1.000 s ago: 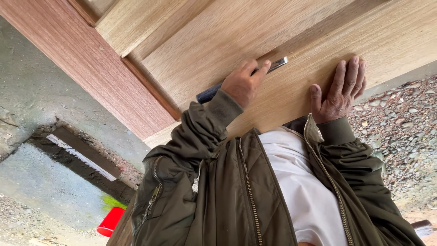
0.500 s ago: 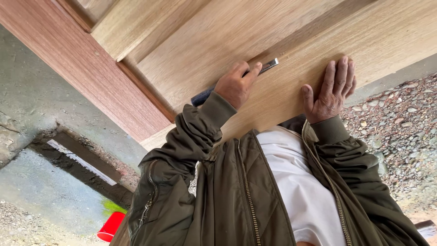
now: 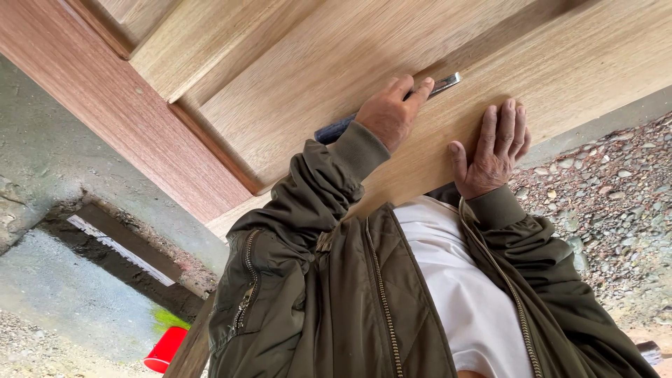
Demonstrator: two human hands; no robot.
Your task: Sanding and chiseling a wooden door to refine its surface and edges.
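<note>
A pale wooden door panel [image 3: 336,77] fills the upper part of the view, its raised frames and recessed fields running diagonally, with a redder, darker board [image 3: 105,105] along its left edge; grey concrete lies below at the left and loose gravel [image 3: 595,203] at the right. A chisel [image 3: 392,108] lies flat against the pale wood along the edge of a recessed groove, its dark blue handle pointing down-left and its bright metal blade pointing up-right. One hand [image 3: 392,112], reaching in on the left of the picture, is closed around the chisel's shaft, the fingers wrapped over it and the forefinger stretched along the blade toward the tip. The other hand [image 3: 493,150], on the right of the picture, holds nothing: it is open, palm pressed flat on the wood just beside the chisel, fingers together and thumb spread. Both arms wear the olive-green sleeves of a zipped jacket [image 3: 336,301], open over a white shirt [image 3: 462,294]. Low at the left, a red cup [image 3: 164,350] lies on the concrete near a patch of green.
</note>
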